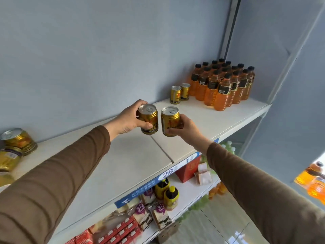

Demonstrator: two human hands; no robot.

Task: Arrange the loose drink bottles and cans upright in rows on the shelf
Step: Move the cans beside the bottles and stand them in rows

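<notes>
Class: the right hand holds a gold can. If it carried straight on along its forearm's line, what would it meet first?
Probably the two gold cans standing beside the orange bottles; depth is uncertain.

The right hand covers the near side of its gold can, so the label there cannot be read, and the left hand's fingers hide part of the other can's label. At the left edge, two gold cans are cut off by the frame. At the right edge, orange bottles are blurred and cropped. The far bottles in the orange cluster show only caps. Print on the blue price strip is perhaps too small to read, apart from a "28".
</notes>
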